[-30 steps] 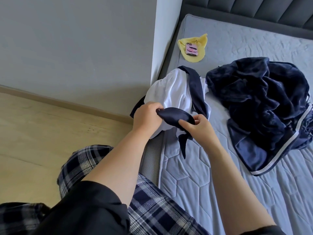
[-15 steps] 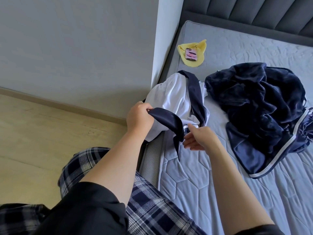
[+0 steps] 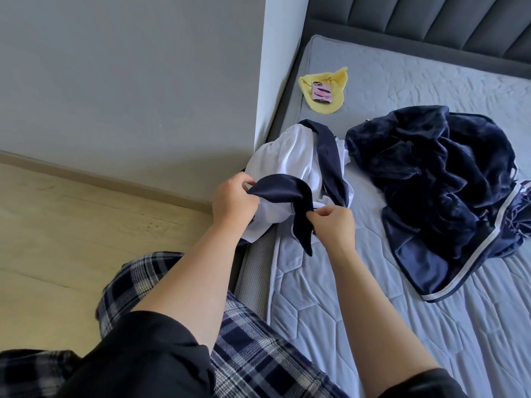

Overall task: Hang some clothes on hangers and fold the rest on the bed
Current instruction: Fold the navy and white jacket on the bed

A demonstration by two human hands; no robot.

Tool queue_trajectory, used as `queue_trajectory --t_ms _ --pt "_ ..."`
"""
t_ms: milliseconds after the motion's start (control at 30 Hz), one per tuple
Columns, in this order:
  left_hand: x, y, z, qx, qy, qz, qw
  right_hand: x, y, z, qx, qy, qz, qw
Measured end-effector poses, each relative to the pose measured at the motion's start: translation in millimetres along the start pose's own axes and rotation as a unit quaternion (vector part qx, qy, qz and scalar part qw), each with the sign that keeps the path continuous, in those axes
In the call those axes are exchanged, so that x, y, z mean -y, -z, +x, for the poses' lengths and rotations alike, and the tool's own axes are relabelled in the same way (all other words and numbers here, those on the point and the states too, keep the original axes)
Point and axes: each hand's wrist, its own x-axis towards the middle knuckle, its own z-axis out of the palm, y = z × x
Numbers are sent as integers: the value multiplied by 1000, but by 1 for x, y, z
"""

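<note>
A white top with a navy collar and tie (image 3: 290,156) lies bunched at the left edge of the grey mattress (image 3: 359,297). My left hand (image 3: 232,201) pinches one end of its navy strip (image 3: 281,189). My right hand (image 3: 333,222) pinches the same strip lower down, where its pointed end hangs. A crumpled navy plush robe with white piping (image 3: 439,182) lies to the right, apart from both hands. No hanger is in view.
A yellow cloth (image 3: 330,81) with a pink phone (image 3: 321,92) on it lies near the padded headboard (image 3: 431,21). A white wall corner (image 3: 275,67) stands beside the bed. Wooden floor (image 3: 71,239) is at left. My plaid-trousered legs are below.
My right hand, which had let go and dropped half a second ago, has come back up and pinches the navy strip again. The left hand has kept its hold and shifted slightly.
</note>
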Motion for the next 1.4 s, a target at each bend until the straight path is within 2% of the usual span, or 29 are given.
queue_trajectory --t_ms 67,133,200,267,300,333,400,433,467,533,633,700,767,833,900,967,1033,1100,1133,1200,1267,1400 --pt "-1 3 1 60 -2 -31 998 -3 6 6 7 -36 102 994" --pt "-2 9 2 145 -17 -46 988 -6 11 14 39 -106 237 965" --pt "-1 14 4 213 -11 -69 974 -6 18 24 58 -160 309 936" --pt "0 17 5 235 14 -103 966 -4 24 32 94 -225 367 898" --pt "1 19 5 232 24 -116 965 -3 27 35 100 -250 370 889" --pt "1 20 5 224 28 -122 966 -4 30 38 89 -266 341 897" --pt "1 22 4 204 21 -105 973 -8 34 45 28 -216 167 962" --pt "0 22 3 195 17 -94 976 -12 33 46 -45 -147 63 986" --pt "0 22 3 187 13 -87 978 -16 32 46 -105 -80 12 991" --pt "-1 21 1 173 10 -93 980 -20 28 39 -181 -13 2 983" --pt "-4 20 0 150 -2 -105 983 -25 20 29 -241 37 -40 969" --pt "-5 18 -1 144 -14 -89 985 -21 14 16 -264 181 -35 947" --pt "-6 15 -1 144 -27 -68 987 -14 1 1 -213 340 -38 915" --pt "-8 14 -1 150 -32 -64 986 -8 -13 -8 -128 424 -88 892" --pt "-6 14 -1 160 -38 -67 984 -2 -25 -4 -80 437 -179 878" --pt "-2 13 1 166 -43 -28 985 7 -30 5 -58 378 -293 876" --pt "3 10 4 155 -66 100 981 18 -31 15 -53 301 -348 886" --pt "6 8 6 110 -83 224 965 29 -30 20 -65 267 -354 894" --pt "7 9 7 87 -76 249 962 36 -30 21 -72 264 -347 897" --pt "4 13 9 62 -33 230 971 51 -28 21 -76 262 -327 905" --pt "-6 23 13 49 -3 161 986 72 -25 19 -63 265 -316 909" --pt "-49 70 34 -31 0 54 998 135 -27 3 -52 339 -294 892"
